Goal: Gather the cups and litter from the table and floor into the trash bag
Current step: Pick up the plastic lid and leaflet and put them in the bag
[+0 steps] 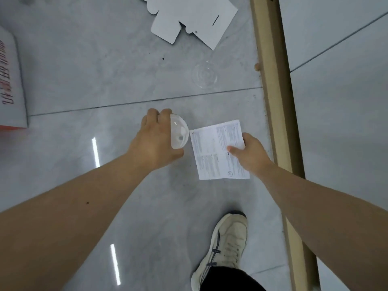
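My left hand [154, 139] grips a clear plastic dome lid [179, 132] above the grey tiled floor. Beside it, my right hand [249, 152] pinches a printed white paper leaflet [216, 148] by its right edge, thumb on top. A second clear plastic lid [205, 74] lies flat on the floor ahead of my hands. Farther ahead a flattened white cardboard box [189, 17] lies on the floor. No trash bag is in view.
A tan wooden strip [273, 80] runs along the floor on the right, from the top of the view to the bottom. A white box with red lettering [10, 85] sits at the left edge. My beige sneaker [224, 246] stands below my hands.
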